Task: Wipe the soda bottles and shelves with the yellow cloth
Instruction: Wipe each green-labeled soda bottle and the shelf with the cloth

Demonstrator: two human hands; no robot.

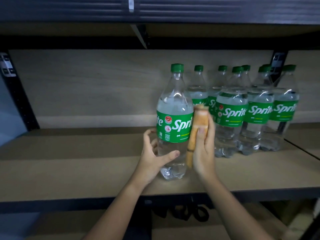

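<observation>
Clear bottle (174, 118), green cap and label, stands upright on the shelf (69, 163); left hand (154, 158) cups it loosely, right hand (203, 149) grips the folded cloth (199, 122) (blurred) against its right side.

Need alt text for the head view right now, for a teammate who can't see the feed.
A person's left hand grips the lower body of a Sprite bottle standing on a wooden shelf, while the right hand presses a folded yellow cloth against its right side. A cluster of other Sprite bottles stands behind, to the right.
</observation>
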